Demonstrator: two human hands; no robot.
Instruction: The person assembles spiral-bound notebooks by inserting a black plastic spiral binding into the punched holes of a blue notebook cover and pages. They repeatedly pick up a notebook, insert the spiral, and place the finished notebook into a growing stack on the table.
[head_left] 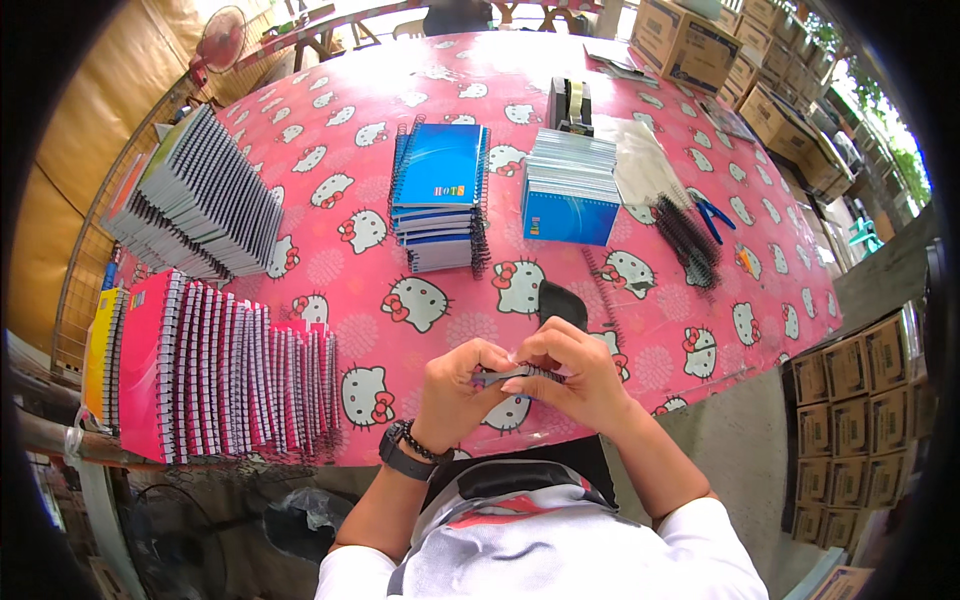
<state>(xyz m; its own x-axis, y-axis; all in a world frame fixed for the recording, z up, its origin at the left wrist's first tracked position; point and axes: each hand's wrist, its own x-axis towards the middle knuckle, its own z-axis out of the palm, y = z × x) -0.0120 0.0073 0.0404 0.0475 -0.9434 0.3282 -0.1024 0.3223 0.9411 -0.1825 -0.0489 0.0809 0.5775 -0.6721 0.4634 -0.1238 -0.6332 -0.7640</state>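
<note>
From my end, I have both hands over the near edge of the desk [720, 290], with a small pad [491, 379] between them. The left grip [455, 385] pinches the pad's left end between thumb and fingers; the right grip [572, 375] pinches its right end the same way, by the coil. The pad is edge-on to me, so I cannot make out its cover.

For containers, I have cartons [690, 45] at the far right corner and a tall carton stack [850, 420] beyond the desk at right; their contents are hidden from me. The tape dispenser [570, 105] holds a roll of tape.

My forearms come up from the lower edge and angle inward, wrists bent so the fingertips draw close together. A dark watch [406, 458] circles the left wrist.

Just beyond the right grip lies a black object [562, 304] I cannot identify. Past it stand two blue stacks, coiled notebooks [440, 165] and loose pads [570, 215]. Black coils [686, 240] lie to the right beside blue-handled pliers [713, 220]. Pink notebooks [150, 370] stand in a row at left.
</note>
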